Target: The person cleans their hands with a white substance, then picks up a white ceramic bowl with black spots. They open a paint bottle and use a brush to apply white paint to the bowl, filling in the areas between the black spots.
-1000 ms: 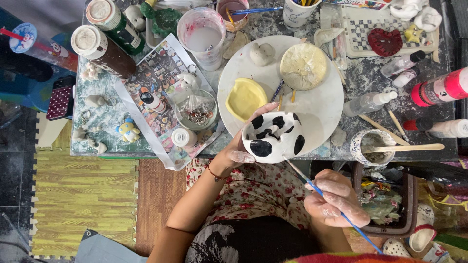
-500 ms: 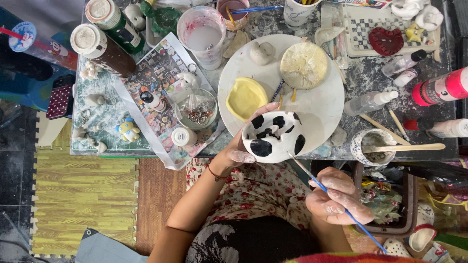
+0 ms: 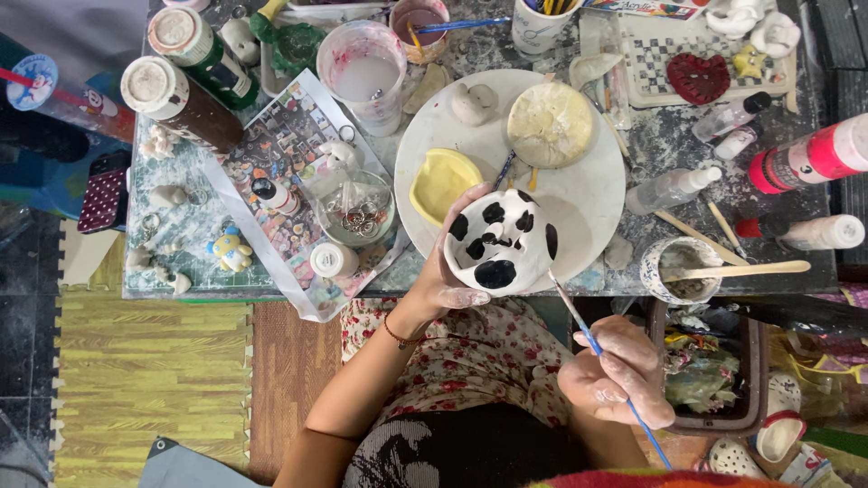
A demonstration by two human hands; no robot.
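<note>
My left hand [image 3: 445,282] grips a small white clay bowl with black cow spots [image 3: 499,240], held over the near edge of a round white plate [image 3: 592,203]. My right hand [image 3: 617,372] holds a thin blue-handled paintbrush [image 3: 592,348]; its tip touches the bowl's right rim. On the plate lie a yellow clay dish [image 3: 441,183], a cream round lid-like piece [image 3: 549,124] and a small grey clay lump [image 3: 472,104].
The worktable carries a cup of pink-stained water [image 3: 364,72], paint bottles [image 3: 809,158], a glass dish of metal rings [image 3: 353,210], small clay figures [image 3: 231,250], a checkered tray [image 3: 687,56] and a cup with a wooden stick [image 3: 680,268]. A brown bin [image 3: 714,370] stands at right.
The bowl has been lifted slightly up and to the right over the plate, and the brush tip has come up to its right rim.
</note>
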